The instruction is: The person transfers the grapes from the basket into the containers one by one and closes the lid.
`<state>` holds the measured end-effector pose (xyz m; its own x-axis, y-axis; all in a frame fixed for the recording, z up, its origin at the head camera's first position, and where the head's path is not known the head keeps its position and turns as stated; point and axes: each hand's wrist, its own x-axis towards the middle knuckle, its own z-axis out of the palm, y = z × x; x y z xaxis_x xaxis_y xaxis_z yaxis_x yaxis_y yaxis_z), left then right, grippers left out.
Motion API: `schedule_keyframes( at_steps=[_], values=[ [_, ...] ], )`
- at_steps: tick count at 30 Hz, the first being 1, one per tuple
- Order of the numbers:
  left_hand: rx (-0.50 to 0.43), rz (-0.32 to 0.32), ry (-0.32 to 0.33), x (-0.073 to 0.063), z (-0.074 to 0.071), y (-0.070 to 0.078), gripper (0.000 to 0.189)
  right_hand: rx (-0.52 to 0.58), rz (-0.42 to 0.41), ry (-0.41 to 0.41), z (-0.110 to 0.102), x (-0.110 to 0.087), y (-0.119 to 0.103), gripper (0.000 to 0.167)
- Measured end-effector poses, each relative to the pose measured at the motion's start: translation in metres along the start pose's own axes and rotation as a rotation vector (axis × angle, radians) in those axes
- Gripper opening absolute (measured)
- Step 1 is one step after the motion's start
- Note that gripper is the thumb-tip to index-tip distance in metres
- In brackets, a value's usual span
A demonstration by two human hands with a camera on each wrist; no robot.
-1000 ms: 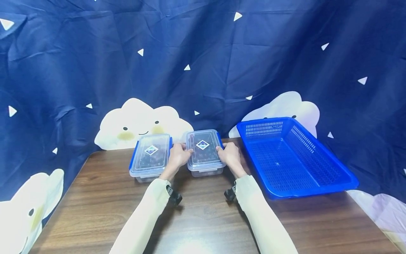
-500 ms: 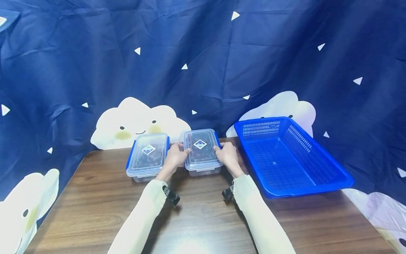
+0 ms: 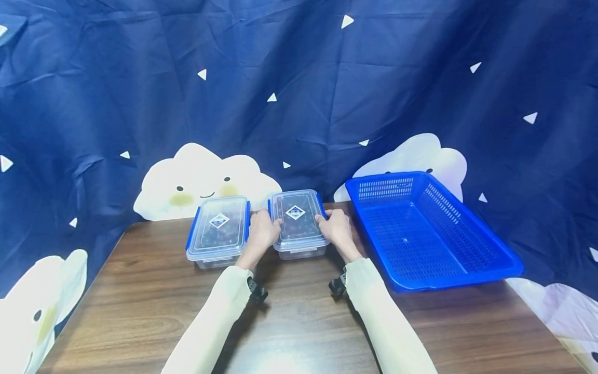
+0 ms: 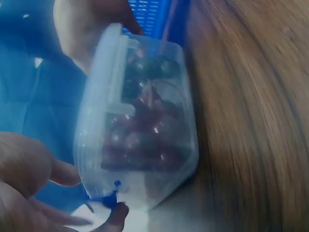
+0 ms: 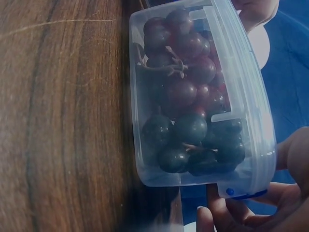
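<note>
A clear plastic food container (image 3: 299,228) with a lid, blue side clips and a diamond-shaped label stands on the table between my hands. Dark red and dark green grapes (image 5: 181,92) with bits of stem show through its wall. My left hand (image 3: 262,231) is at the container's left side, thumb by the lid edge, a fingertip at the blue clip (image 4: 106,199). My right hand (image 3: 337,227) grips the opposite side, thumb on the lid rim and fingers under the clip (image 5: 248,195). Left of my left hand sits a second, similar lidded container (image 3: 218,231).
A large blue plastic basket (image 3: 453,284) with perforated walls stands on the right side of the wooden table (image 3: 140,301). Behind the table hangs a dark blue curtain (image 3: 299,119) with clouds and white triangles.
My left hand has shifted slightly along the container's left side toward me, and the blue clip there shows more. The right hand keeps its place. Containers and basket stand as before.
</note>
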<state>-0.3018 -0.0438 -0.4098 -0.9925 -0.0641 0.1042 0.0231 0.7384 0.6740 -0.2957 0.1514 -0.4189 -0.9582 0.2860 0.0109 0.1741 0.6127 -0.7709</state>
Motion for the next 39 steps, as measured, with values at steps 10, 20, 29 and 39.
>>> schedule_keyframes(
  at_steps=[10, 20, 29, 39],
  values=[
    [-0.041, -0.057, -0.072, 0.004, -0.005, -0.004, 0.03, 0.009, -0.001, -0.002, 0.001, -0.002, 0.003, 0.043],
    [-0.049, -0.073, -0.059, 0.005, -0.004, -0.004, 0.034, 0.03, 0.019, -0.005, 0.003, -0.002, 0.005, 0.044],
    [-0.062, -0.053, -0.044, 0.006, -0.007, 0.0, 0.031, 0.069, -0.005, 0.008, 0.002, 0.0, 0.002, 0.044],
    [-0.103, -0.033, -0.115, 0.009, -0.014, -0.001, 0.041, 0.049, -0.066, 0.108, 0.004, -0.005, -0.005, 0.041]
  ],
)
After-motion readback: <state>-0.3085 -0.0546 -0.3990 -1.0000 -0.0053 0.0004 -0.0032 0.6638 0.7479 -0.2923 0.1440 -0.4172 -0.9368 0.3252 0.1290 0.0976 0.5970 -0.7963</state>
